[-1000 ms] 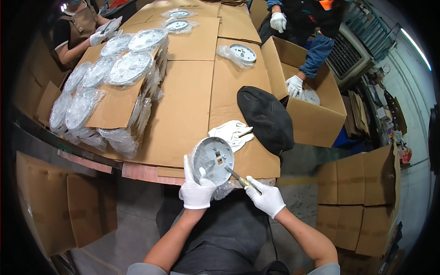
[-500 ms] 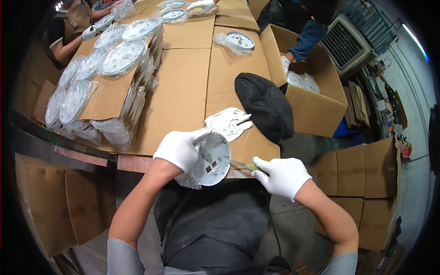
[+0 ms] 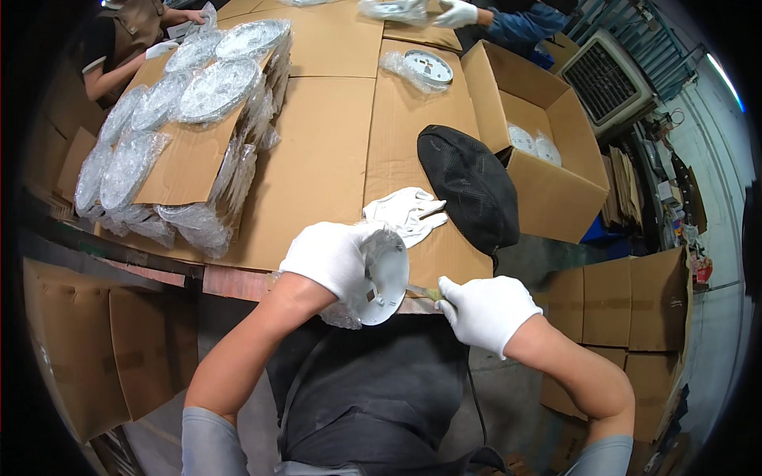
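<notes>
My gloved left hand (image 3: 324, 258) is closed on a round light-grey plate (image 3: 387, 278) with slots in it, tilted on edge at the table's front. Clear bubble wrap (image 3: 341, 316) hangs around the plate's lower left side. In my gloved right hand (image 3: 492, 311) is a thin knife-like tool (image 3: 422, 291) with a yellowish handle, its tip at or close to the plate's right rim. Just beyond the plate, a spare pair of white gloves (image 3: 405, 213) lies on the cardboard, touching or next to a black mesh-covered bundle (image 3: 470, 189).
Stacked bubble-wrapped plates (image 3: 218, 89) fill the table's left side. One plate (image 3: 429, 67) lies farther back on wrap. An open carton (image 3: 556, 194) holding plates stands at right. Two co-workers' hands (image 3: 456, 13) (image 3: 163, 49) work at the far side. Flattened cartons (image 3: 635, 301) stand lower right.
The plate has turned more edge-on, and my left hand has moved slightly right. The co-worker at right has drawn an arm out of the carton and now reaches over the far table.
</notes>
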Tool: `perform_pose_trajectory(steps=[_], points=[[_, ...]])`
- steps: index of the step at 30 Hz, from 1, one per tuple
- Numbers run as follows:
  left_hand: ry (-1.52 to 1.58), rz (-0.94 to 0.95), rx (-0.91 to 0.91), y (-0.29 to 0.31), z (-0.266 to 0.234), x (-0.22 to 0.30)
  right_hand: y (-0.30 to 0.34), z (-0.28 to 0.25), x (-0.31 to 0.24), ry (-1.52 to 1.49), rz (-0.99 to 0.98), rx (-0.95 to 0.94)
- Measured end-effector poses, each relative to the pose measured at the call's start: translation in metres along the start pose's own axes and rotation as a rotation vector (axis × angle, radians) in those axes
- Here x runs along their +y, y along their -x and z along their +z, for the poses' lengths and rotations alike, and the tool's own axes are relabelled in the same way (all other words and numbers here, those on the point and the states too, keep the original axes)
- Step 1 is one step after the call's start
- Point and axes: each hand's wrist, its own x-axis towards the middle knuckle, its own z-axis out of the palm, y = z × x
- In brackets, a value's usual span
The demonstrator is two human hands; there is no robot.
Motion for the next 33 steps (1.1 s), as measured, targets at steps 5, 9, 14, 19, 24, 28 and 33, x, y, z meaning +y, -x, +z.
perform_pose_trajectory(steps=[5,9,14,19,24,28,33], points=[[0.156,-0.035,0.078,-0.007,0.015,-0.028,-0.004,0.011,0.004,-0.042,-0.026,0.020],[0.260,-0.096,0.019,-0.012,0.021,-0.043,-0.002,0.024,0.013,-0.108,-0.004,0.020],[0.312,-0.142,-0.008,-0.014,0.024,-0.052,0.001,0.046,0.016,-0.129,0.003,0.125],[0.343,-0.163,0.000,-0.018,0.026,-0.051,0.001,0.083,0.023,-0.196,0.000,0.293],[0.269,-0.199,-0.031,-0.018,0.027,-0.057,-0.006,0.104,0.023,-0.265,-0.012,0.437],[0.226,-0.166,-0.013,-0.018,0.026,-0.052,0.001,0.102,0.032,-0.390,-0.014,0.464],[0.040,-0.108,0.001,-0.012,0.006,-0.027,0.013,0.055,0.021,-0.226,-0.002,0.304]])
